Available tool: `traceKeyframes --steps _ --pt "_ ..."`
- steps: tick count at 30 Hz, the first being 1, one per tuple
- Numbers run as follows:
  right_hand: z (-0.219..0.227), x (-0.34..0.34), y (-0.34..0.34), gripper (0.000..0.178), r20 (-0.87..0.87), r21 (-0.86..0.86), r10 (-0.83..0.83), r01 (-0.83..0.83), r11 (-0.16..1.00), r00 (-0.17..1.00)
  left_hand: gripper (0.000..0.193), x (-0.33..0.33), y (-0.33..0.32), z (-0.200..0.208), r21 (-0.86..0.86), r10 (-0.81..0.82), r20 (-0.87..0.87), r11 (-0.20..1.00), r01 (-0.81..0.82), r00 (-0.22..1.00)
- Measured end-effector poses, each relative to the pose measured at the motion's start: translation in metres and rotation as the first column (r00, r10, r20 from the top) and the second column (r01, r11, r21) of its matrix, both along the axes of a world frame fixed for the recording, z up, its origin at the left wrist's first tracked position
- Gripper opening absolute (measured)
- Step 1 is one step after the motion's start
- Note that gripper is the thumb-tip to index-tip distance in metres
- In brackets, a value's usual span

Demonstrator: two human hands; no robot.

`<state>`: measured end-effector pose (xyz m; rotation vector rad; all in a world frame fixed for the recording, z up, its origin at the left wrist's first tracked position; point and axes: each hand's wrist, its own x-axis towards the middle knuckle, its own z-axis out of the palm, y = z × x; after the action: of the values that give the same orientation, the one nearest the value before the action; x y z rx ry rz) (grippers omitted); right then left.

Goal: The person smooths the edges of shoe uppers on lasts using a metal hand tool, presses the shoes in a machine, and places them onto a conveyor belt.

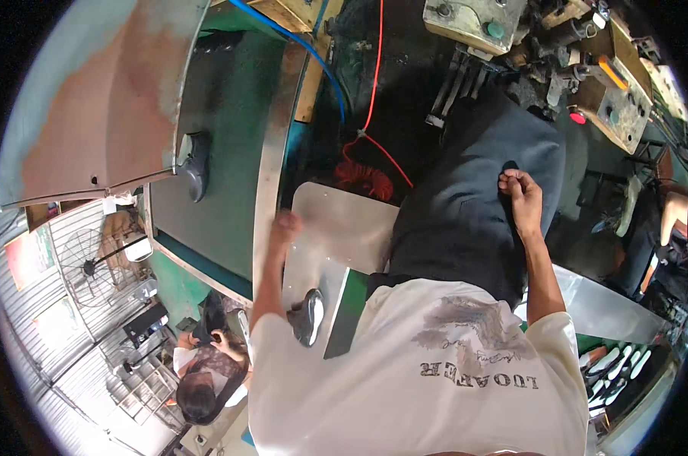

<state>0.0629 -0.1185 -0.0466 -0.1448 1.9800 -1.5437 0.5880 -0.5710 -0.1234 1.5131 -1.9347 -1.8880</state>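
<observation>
My left hand (pixel 287 226) hovers over the near edge of a light metal plate (pixel 342 216), beside the rim of the conveyor. Motion smears it, so its fingers cannot be read. My right hand (pixel 521 196) is above my thigh in dark trousers (pixel 466 205). Its fingers are closed in a pinch, with a small black piece (pixel 509 165) at their tips; what kind of piece cannot be made out. A dark shoe (pixel 307 317) lies on the metal surface by my left elbow. Another dark shoe (pixel 196 167) sits on the green conveyor belt (pixel 226 121).
A red coiled air hose (pixel 363 178) and a blue hose (pixel 317 57) hang ahead. Machine boxes with buttons (pixel 606 114) stand at the far right. A rack of shoes (pixel 618 368) is at the lower right. Other people (pixel 211 365) sit at left and right.
</observation>
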Motion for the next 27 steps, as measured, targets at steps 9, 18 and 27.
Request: traceKeyframes --steps 9,18,27 --pt "-0.010 -0.010 0.028 0.022 0.131 -0.151 0.012 0.008 0.989 0.991 0.034 0.026 0.391 0.072 0.395 -0.782 0.304 0.624 0.675 0.545" --pt "-0.009 -0.023 0.027 0.022 0.277 -0.278 0.142 -0.063 0.959 0.950 0.045 0.023 0.394 0.098 -0.173 -0.274 0.638 0.860 0.481 0.719" --pt "-0.002 -0.011 0.009 0.024 0.211 -0.274 0.157 -0.095 0.957 0.965 0.061 0.094 0.187 0.063 -0.303 -0.078 0.695 0.870 0.389 0.715"
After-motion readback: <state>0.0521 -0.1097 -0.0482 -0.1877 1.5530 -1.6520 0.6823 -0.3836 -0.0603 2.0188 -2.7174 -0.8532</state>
